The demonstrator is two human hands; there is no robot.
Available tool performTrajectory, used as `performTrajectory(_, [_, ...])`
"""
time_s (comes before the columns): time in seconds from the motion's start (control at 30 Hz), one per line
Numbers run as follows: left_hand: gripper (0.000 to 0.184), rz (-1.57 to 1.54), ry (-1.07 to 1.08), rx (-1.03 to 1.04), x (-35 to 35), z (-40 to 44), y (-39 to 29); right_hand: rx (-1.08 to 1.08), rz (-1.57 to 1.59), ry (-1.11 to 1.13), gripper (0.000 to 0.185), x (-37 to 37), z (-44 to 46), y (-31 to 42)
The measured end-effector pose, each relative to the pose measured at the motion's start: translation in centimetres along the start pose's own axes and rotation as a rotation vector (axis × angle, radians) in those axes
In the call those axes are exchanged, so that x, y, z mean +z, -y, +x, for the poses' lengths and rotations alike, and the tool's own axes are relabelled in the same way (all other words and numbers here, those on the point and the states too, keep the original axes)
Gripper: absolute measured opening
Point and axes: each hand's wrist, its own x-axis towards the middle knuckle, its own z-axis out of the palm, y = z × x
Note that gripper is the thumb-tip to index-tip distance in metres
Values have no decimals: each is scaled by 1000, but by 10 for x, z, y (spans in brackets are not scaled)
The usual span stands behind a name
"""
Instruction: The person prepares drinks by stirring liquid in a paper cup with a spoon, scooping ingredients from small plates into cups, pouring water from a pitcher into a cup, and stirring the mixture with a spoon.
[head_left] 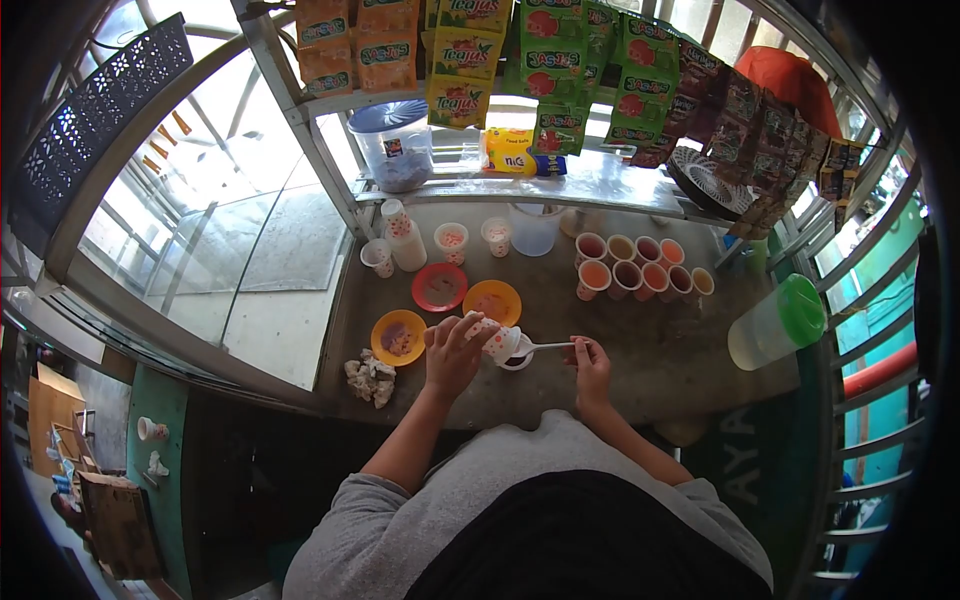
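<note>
Worktop (690, 350): matt, smooth-looking. Shelf (630, 190): metal, reflective. Spoon (548, 346): white plastic, smooth. Tilted cup (499, 345): printed, apparently paper. Red plate (417, 288): plastic-looking, smooth. Hanging sachets (465, 53): thin film, glossy. Jug (762, 335): translucent plastic; green lid (798, 308) glossy. Grey garment (365, 520): soft cloth, matt. Wall basket (105, 118): perforated plastic.

- Grey counter (680, 350) carries plenty
- Front: dark-filled cup (514, 364)
- Right: filled cups (651, 276) stand bunched, green-lidded pitcher (778, 322) near
- Left: red plate (418, 288), two yellow plates (376, 338), crumpled whitish wad (370, 379)
- Back: dotted cups (451, 244), clear container (535, 232)
</note>
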Motion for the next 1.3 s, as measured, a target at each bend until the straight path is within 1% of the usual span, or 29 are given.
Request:
performTrajectory(0.03, [54, -31, -19, -47, 1, 1, 0, -69, -17, 8, 22, 2, 0, 3])
performTrajectory(0.07, [56, -62, -37, -94, 2, 2, 1, -69, -17, 8, 22, 1, -1, 7])
performTrajectory(0.1, [56, -63, -37, -94, 3, 4, 1, -189, -155, 38, 19, 4, -6, 21])
performTrajectory(0.13, [58, -150, -11, -229, 3, 6, 1, -309, -292, 69, 16, 6, -10, 32])
performTrajectory(0.17, [60, -237, 15, -364, 3, 8, 1, -310, -292, 69, 16, 6, -9, 37])
performTrajectory(0.2, [60, -236, 13, -364, 2, 8, 3, -598, -533, 142, 12, 7, -7, 43])
performTrajectory(0.23, [63, -241, 59, -395, 2, 7, 4, -886, -773, 215, 9, 8, -6, 49])
performTrajectory(0.27, [66, -247, 105, -426, 1, 6, 6, -887, -774, 215, 9, 11, -5, 53])
performTrajectory(0.3, [66, -248, 105, -426, 4, 3, 9, -913, -804, 346, 9, 18, -6, 59])
performTrajectory(0.33, [67, -393, 126, -515, 9, -2, 13, -935, -832, 478, 10, 24, -5, 62])
performTrajectory(0.37, [68, -539, 146, -603, 12, -6, 16, -935, -833, 478, 10, 29, -3, 61])
performTrajectory(0.4, [68, -540, 147, -603, 17, -13, 19, -927, -863, 481, 9, 33, 0, 56])
performTrajectory(0.47, [70, -768, 117, -681, 24, -28, 21, -923, -893, 488, 8, 37, 7, 43])
performTrajectory(0.5, [70, -767, 113, -683, 22, -34, 21, -817, -874, 463, 8, 41, 11, 38])
performTrajectory(0.53, [70, -797, 175, -707, 20, -39, 22, -711, -854, 440, 7, 43, 13, 34])
performTrajectory(0.57, [69, -827, 238, -733, 19, -45, 24, -714, -854, 447, 7, 43, 17, 31])
performTrajectory(0.63, [68, -793, 250, -715, 13, -52, 26, -634, -837, 449, 7, 45, 25, 34])
performTrajectory(0.7, [67, -760, 264, -697, 5, -53, 26, -628, -850, 461, 6, 46, 26, 33])
performTrajectory(0.77, [61, -805, 357, -820, -7, -50, 24, -622, -862, 473, 6, 47, 29, 33])
performTrajectory(0.83, [59, -766, 354, -817, -8, -53, 27, -466, -840, 529, 8, 48, 31, 35])
performTrajectory(0.87, [57, -730, 355, -808, -8, -55, 28, -466, -840, 535, 8, 49, 30, 35])
performTrajectory(0.9, [57, -729, 352, -812, -4, -61, 31, -534, -861, 511, 8, 49, 28, 35])
performTrajectory(0.93, [57, -723, 335, -775, 1, -67, 33, -602, -881, 485, 8, 49, 27, 35])
performTrajectory(0.97, [57, -718, 320, -736, 6, -73, 36, -601, -882, 487, 8, 49, 28, 34])
performTrajectory(1.03, [59, -720, 318, -721, 13, -80, 38, -449, -867, 552, 8, 47, 30, 36])
performTrajectory(1.1, [60, -722, 319, -703, 15, -81, 38, -478, -883, 526, 8, 45, 27, 38])
performTrajectory(1.2, [65, -675, 347, -743, 10, -77, 32, -512, -884, 510, 8, 43, 26, 36])
performTrajectory(1.27, [75, -708, 370, -798, 9, -71, 29, -514, -873, 518, 7, 42, 27, 31])
performTrajectory(1.3, [75, -710, 373, -797, 9, -70, 31, -511, -826, 478, 8, 43, 28, 30])
